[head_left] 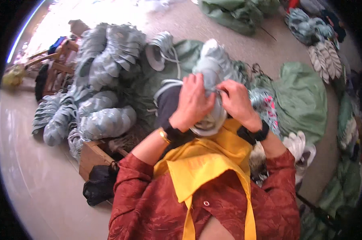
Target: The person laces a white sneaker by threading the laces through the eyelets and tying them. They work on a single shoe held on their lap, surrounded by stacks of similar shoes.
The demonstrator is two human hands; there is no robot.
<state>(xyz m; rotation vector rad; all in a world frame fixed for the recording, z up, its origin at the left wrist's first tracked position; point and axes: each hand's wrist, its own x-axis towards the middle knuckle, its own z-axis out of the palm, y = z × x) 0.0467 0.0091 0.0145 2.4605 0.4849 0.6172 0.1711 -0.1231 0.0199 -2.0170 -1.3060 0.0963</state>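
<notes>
Pale-grey stack of curved pcs (211, 65), long axis running fwd from the yellow apron (209, 176), lies betw L hand (192, 102), half-curled at its L side, and R hand (237, 102), fingertips nearly together at its R, approx equally near; exact hold can't be told.

The grey-blue bundle (215, 60) of curved pieces looks smooth, with a faint sheen, as do the stacked pieces (113, 52) at left. The yellow apron (205, 172) is matt, creased cloth; the dark red shirt (141, 196), patterned cloth, slightly lustrous. At right, the green sack (303, 98) looks like wrinkled plastic. The near-left box (91, 160) is wood. The floor (41, 176) at left is smooth, glossy.
</notes>
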